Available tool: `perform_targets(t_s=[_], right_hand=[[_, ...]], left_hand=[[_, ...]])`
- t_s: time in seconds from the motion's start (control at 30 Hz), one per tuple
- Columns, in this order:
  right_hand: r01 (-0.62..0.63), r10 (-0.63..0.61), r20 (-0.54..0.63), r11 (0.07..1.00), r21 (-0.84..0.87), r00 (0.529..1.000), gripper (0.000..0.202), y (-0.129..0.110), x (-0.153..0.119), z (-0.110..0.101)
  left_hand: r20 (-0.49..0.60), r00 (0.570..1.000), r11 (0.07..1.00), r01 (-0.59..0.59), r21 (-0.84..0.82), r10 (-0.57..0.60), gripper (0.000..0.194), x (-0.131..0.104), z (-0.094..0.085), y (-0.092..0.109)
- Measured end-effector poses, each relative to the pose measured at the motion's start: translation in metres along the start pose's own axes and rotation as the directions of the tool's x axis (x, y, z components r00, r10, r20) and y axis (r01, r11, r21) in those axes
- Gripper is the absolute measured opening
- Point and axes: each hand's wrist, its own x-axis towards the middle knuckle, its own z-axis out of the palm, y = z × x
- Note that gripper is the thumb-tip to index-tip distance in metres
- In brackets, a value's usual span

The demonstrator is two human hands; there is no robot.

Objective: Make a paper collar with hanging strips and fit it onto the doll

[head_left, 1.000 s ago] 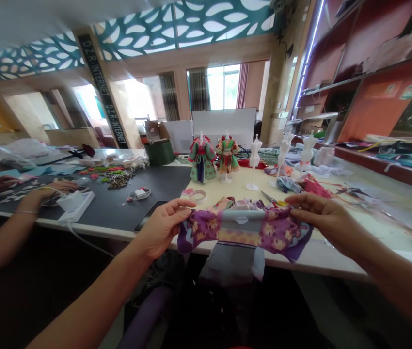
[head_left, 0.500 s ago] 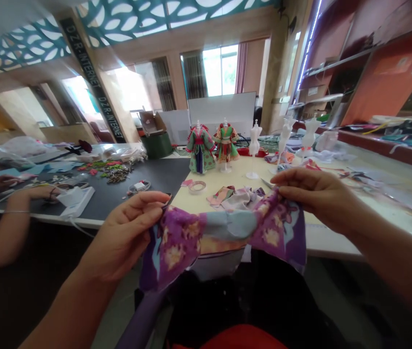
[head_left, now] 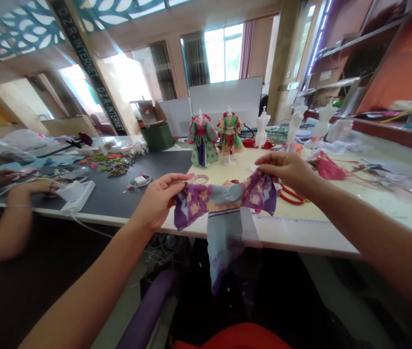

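Note:
A small doll garment point(head_left: 225, 232) with purple flowered sleeves and a pale blue body hangs stretched in front of the table edge. My left hand point(head_left: 160, 198) pinches the end of its left sleeve. At the other sleeve's upper end, my right hand point(head_left: 282, 169) is closed on the cloth between thumb and fingers. The body of the garment dangles below, its purple-tipped lower end over my dark lap. Behind the left sleeve a roll of tape point(head_left: 199, 179) lies on the table.
Two dressed doll forms point(head_left: 202, 140) and bare white mannequins point(head_left: 263, 127) stand behind. Red-handled scissors point(head_left: 291, 195) and a ruler point(head_left: 293, 221) lie on the right. A power strip point(head_left: 82, 198) sits on the black mat point(head_left: 166, 167); another person's arm point(head_left: 17, 223) reaches in at left.
Both hands have moved forward and closer together, carrying the garment away from me. Its pale blue lower part now hangs in full view, and the red scissor handles have come into sight.

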Motion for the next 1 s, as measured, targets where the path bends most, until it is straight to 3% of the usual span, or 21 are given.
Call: perform_targets(t_s=[0.2,0.33,0.47,0.57,0.67,0.73,0.8,0.87,0.93,1.0], right_hand=[[-0.048,0.044,-0.052,0.997,-0.064,0.998,0.004,0.025,0.034,0.007],[-0.05,0.043,-0.113,0.997,-0.054,0.993,0.004,0.031,0.056,0.004],[-0.005,-0.001,-0.204,1.0,-0.031,0.979,0.005,0.014,0.094,-0.01],[0.144,-0.147,-0.305,0.989,-0.033,0.941,0.005,-0.015,0.11,-0.028],[0.3,-0.312,-0.373,0.95,-0.091,0.874,0.009,-0.038,0.089,-0.043],[0.266,-0.316,-0.382,0.947,-0.179,0.868,0.011,-0.036,0.055,-0.047],[0.163,-0.228,-0.278,0.957,-0.239,0.933,0.015,-0.022,0.016,-0.044],[0.045,-0.077,-0.123,0.968,-0.247,0.989,0.02,0.0,-0.021,-0.037],[-0.046,0.052,0.026,0.976,-0.214,0.998,0.024,0.023,-0.051,-0.027],[-0.144,0.168,0.103,0.966,-0.213,0.98,0.025,0.042,-0.071,-0.02]], left_hand=[[-0.013,1.0,0.997,-0.025,0.08,0.026,0.023,0.061,0.012,-0.021],[-0.005,0.999,0.994,-0.046,0.101,0.047,0.021,0.091,0.023,-0.02],[-0.026,0.99,0.985,-0.136,0.104,0.14,0.017,0.124,0.035,0.009],[-0.058,0.962,0.961,-0.263,0.089,0.268,0.016,0.135,0.039,0.044],[-0.098,0.892,0.892,-0.423,0.16,0.441,0.017,0.116,0.03,0.062],[-0.069,0.862,0.835,-0.461,0.3,0.501,0.013,0.089,0.016,0.055],[0.046,0.891,0.758,-0.411,0.506,0.452,0.01,0.058,0.0,0.031],[0.212,0.921,0.689,-0.387,0.612,0.328,0.013,0.027,-0.013,-0.001],[0.301,0.929,0.674,-0.365,0.642,0.217,0.017,0.003,-0.022,-0.032],[0.358,0.924,0.679,-0.347,0.648,0.13,0.019,-0.015,-0.027,-0.055]])
